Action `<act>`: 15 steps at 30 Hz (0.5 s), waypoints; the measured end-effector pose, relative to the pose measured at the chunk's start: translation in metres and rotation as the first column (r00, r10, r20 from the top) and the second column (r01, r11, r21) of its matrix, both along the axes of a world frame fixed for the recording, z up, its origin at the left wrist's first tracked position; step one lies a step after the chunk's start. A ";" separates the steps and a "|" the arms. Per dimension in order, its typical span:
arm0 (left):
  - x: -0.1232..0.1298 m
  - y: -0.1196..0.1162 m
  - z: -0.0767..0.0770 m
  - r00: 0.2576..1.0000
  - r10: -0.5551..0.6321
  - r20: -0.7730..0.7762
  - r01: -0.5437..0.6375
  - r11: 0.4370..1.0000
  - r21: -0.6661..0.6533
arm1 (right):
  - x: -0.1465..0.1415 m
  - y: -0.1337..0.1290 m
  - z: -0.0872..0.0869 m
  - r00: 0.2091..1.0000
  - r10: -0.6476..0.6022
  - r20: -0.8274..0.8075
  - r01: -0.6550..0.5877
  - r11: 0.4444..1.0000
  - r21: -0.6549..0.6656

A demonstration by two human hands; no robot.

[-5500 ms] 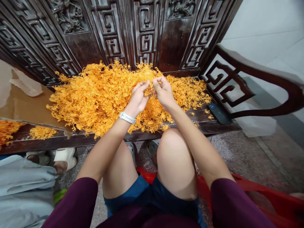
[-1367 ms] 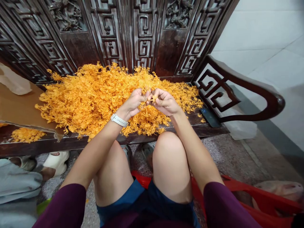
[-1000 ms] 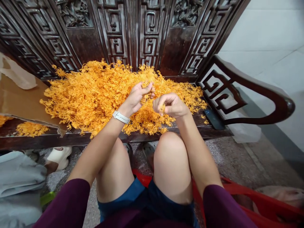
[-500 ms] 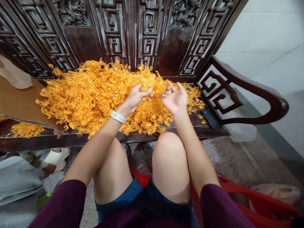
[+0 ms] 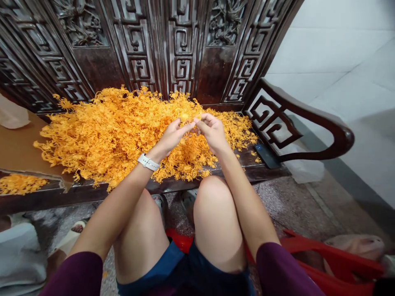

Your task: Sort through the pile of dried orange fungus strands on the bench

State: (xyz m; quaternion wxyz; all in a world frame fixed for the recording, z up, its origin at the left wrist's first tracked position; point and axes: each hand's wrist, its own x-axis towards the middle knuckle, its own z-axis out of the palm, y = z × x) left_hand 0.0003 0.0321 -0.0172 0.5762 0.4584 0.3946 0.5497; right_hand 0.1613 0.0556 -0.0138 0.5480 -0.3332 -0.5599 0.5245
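A big heap of orange plastic flower pieces [image 5: 117,131], tangled and spindly, lies on the dark wooden bench. Over its right part my left hand [image 5: 174,135], with a pale watch strap [image 5: 148,162] at the wrist, is closed in a pinch. My right hand [image 5: 212,130] meets it there, thumb and fingers also pinched. The fingertips of both hands come together at a small orange piece [image 5: 199,116], whose exact shape is mostly hidden by the fingers and blends into the heap behind.
A carved wooden backrest [image 5: 182,49] rises behind the heap, and a curved armrest [image 5: 333,135] bounds the right. A dark phone-like slab [image 5: 267,155] lies beside it. Cardboard [image 5: 18,148] stands at left. Below are a red plastic chair [image 5: 324,250] and a person's grey clothing [image 5: 21,255].
My right hand has turned over and moved left, its open fingers closing to a pinch against my left fingertips. My left hand stays near the same spot. The camera view has shifted slightly.
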 end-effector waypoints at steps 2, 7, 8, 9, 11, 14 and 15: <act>0.003 -0.002 0.003 0.999 0.025 -0.021 -0.026 1.000 -0.011 | 0.000 -0.003 0.003 1.000 0.026 0.015 -0.026 1.000 0.008; 0.003 -0.001 0.005 0.998 0.008 0.069 -0.016 0.992 0.123 | 0.003 -0.006 0.006 0.986 0.110 -0.128 -0.129 0.981 -0.148; 0.002 -0.001 0.005 0.995 -0.001 0.095 -0.012 0.991 0.134 | 0.004 -0.006 0.006 0.980 0.127 -0.152 -0.152 0.975 -0.163; 0.002 -0.001 0.006 0.992 -0.007 0.123 -0.010 0.991 0.135 | 0.004 -0.006 0.006 0.975 0.146 -0.167 -0.174 0.970 -0.169; 0.001 -0.002 0.007 0.983 -0.009 0.182 -0.014 0.992 0.124 | 0.003 -0.008 0.006 0.964 0.193 -0.185 -0.224 0.960 -0.170; 0.002 -0.005 0.012 0.964 -0.013 0.264 -0.007 0.997 0.075 | -0.001 -0.011 0.008 0.929 0.287 -0.234 -0.333 0.925 -0.184; 0.003 -0.006 0.014 0.956 -0.016 0.293 0.000 0.999 0.053 | -0.003 -0.012 0.009 0.915 0.315 -0.253 -0.366 0.911 -0.188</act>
